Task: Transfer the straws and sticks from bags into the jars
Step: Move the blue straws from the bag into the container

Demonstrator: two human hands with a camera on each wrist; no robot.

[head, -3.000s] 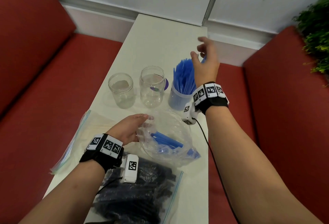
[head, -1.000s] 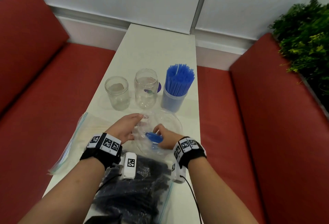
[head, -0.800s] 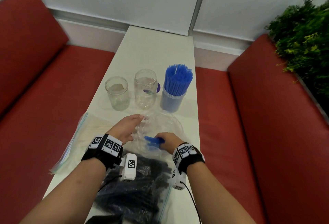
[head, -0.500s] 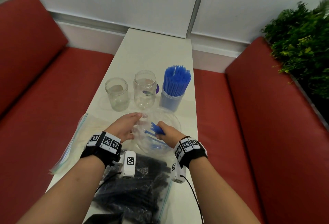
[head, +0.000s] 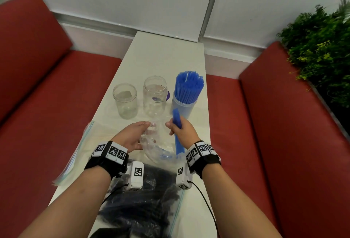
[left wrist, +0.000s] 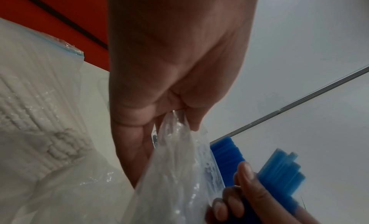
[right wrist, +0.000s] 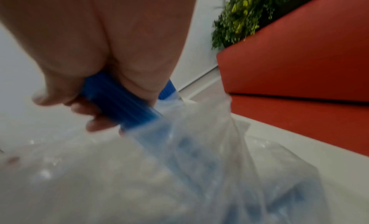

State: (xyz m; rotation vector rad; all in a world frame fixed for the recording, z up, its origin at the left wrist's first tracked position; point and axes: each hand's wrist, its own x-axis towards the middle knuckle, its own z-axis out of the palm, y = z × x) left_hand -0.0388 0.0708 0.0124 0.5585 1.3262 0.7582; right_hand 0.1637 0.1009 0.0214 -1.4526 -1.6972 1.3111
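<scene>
My right hand [head: 179, 127] grips a bundle of blue straws [head: 178, 135], nearly upright, its lower end still in the clear bag [head: 157, 150]. In the right wrist view the blue straws [right wrist: 121, 104] run from my fist down into the clear bag [right wrist: 199, 172]. My left hand [head: 135, 133] pinches the bag's open rim; the left wrist view shows the clear bag [left wrist: 179, 172] caught between thumb and fingers. Behind stand three jars: a short empty one [head: 125, 103], a taller empty one [head: 155, 97], and one packed with blue straws [head: 186, 95].
A zip bag of black straws [head: 140, 205] lies under my wrists at the table's near end. A bag of white straws [head: 75, 154] lies at the left edge. Red benches [head: 255, 124] flank the narrow white table [head: 166, 56]; a green plant [head: 322, 48] stands at the right.
My right hand went from the filled jar into the bag, took hold of a bundle of blue straws and has lifted it up to near vertical. My left hand has stayed on the bag's rim.
</scene>
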